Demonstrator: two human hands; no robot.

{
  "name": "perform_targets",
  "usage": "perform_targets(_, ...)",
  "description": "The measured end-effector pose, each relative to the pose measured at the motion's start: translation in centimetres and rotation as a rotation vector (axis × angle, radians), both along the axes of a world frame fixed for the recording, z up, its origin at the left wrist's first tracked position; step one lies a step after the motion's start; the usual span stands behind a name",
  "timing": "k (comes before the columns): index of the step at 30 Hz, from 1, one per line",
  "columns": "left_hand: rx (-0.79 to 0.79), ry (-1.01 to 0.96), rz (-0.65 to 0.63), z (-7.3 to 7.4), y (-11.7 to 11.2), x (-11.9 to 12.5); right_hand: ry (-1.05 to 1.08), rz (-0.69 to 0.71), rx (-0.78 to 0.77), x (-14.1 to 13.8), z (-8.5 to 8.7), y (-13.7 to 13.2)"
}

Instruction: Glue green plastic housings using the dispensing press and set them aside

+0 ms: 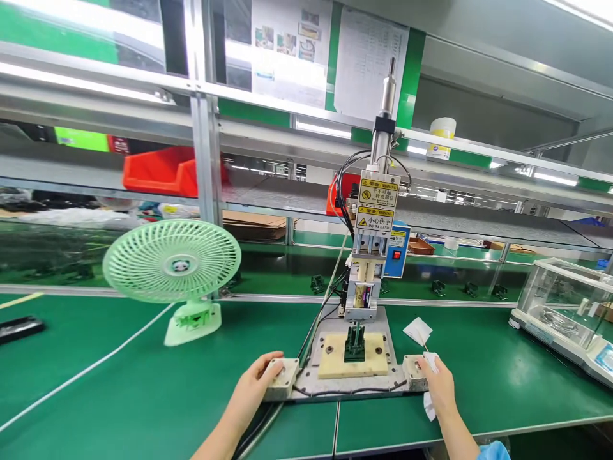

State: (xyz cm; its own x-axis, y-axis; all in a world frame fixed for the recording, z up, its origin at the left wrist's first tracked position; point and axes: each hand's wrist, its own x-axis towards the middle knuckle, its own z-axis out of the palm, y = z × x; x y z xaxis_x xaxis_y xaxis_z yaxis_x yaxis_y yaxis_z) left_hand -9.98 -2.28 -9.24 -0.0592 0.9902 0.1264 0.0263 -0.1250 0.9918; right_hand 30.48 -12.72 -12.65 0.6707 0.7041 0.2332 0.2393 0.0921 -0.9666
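Note:
At the front left of a bench press point(368, 255), my left hand point(251, 390) wraps round a pale button box point(287, 374), thumb on its top. My right hand point(438, 380) has its thumb on the matching right box point(412, 374). A crumpled white wipe point(430, 407) shows above and below the right hand's fingers, and a thin stick point(425, 347) pokes up from them. Between the hands, a small black part point(354, 345) sits on the cream fixture block point(328, 364), right under the press rod, which appears to reach into it. Another white wipe point(418, 331) lies beyond my right hand.
A green fan point(172, 262) stands left on the green bench, its white cord running forward. At right is a clear-sided balance point(560, 313). Several black parts point(470, 290) sit along a strip behind the press. Red bins point(160, 172) rest on the shelf. Cables run beside the press.

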Motion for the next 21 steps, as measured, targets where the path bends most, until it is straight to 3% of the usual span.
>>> perform_targets(8,-0.006,0.035,0.029,0.5,-0.8,0.3,0.018,-0.024,-0.022,-0.1,0.2,-0.3)
perform_targets(13,-0.038,0.08,0.023,-0.2,-0.4,-0.3,0.041,-0.028,-0.07,0.2,-0.4,-0.3)
perform_targets(17,-0.086,0.125,0.002,-0.5,-0.6,-0.7,0.06,-0.049,-0.188,0.8,-1.1,-1.0)
perform_targets(21,-0.155,0.196,0.037,0.0,-1.1,-0.6,-0.022,-0.112,-0.291,0.9,-0.3,-2.3)
